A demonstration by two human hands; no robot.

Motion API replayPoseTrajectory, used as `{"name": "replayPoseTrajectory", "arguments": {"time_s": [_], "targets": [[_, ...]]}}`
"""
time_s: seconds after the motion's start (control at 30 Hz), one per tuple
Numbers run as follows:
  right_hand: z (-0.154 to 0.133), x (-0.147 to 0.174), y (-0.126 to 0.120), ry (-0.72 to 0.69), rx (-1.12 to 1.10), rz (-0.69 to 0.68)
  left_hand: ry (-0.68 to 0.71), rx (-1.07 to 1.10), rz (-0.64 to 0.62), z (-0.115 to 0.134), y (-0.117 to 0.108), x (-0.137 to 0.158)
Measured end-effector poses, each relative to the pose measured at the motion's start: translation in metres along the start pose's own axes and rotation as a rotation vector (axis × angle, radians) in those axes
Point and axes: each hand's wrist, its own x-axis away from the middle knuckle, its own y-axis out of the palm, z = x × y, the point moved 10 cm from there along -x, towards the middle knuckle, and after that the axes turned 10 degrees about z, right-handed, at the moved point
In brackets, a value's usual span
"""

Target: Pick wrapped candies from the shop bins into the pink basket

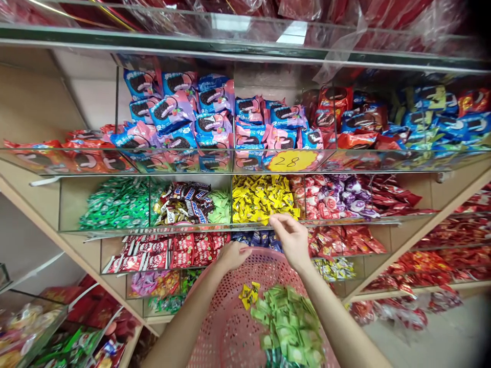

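Observation:
A pink perforated plastic basket [226, 312] is below me. Inside it lie many green-wrapped candies [287, 322] and a few yellow-wrapped candies [249, 295]. My left hand [233, 254] is closed at the basket's far rim, its fingertips partly hidden. Just above the rim, my right hand [289, 236] is raised with thumb and fingers pinched at the glass front edge of the shelf. A yellow candy [265, 220] shows at its fingertips. Right behind is the compartment heaped with yellow-wrapped candies [263, 197].
Glass dividers split the shelves. Green candies [115, 204] and chocolate bars [187, 199] are left of the yellow heap; red and purple candies [345, 197] are right. Packaged cookies [172, 112] fill the shelf above, behind a glass lip with a yellow "28" tag [293, 161].

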Motion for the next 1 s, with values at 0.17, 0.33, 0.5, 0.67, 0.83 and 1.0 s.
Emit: {"name": "replayPoseTrajectory", "arguments": {"time_s": [0.17, 0.33, 0.5, 0.67, 0.83, 1.0], "targets": [[0.038, 0.066, 0.049, 0.164, 0.14, -0.716, -0.008, -0.007, -0.077, 0.001, 0.004, 0.002], [0.109, 0.105, 0.056, 0.125, 0.491, -0.855, 0.044, -0.048, -0.021, 0.006, 0.0, 0.002], [0.129, 0.113, 0.056, 0.058, 0.652, -0.815, 0.043, -0.047, -0.018, 0.003, 0.001, 0.002], [0.086, 0.092, 0.055, 0.011, 0.584, -0.725, 0.03, -0.047, -0.026, 0.003, 0.001, 0.002], [0.014, 0.057, 0.052, -0.034, 0.359, -0.618, 0.01, -0.043, -0.051, 0.004, 0.002, 0.002], [-0.031, 0.013, 0.046, -0.254, 0.426, -0.473, 0.002, -0.086, -0.03, 0.005, -0.001, 0.003]]}}
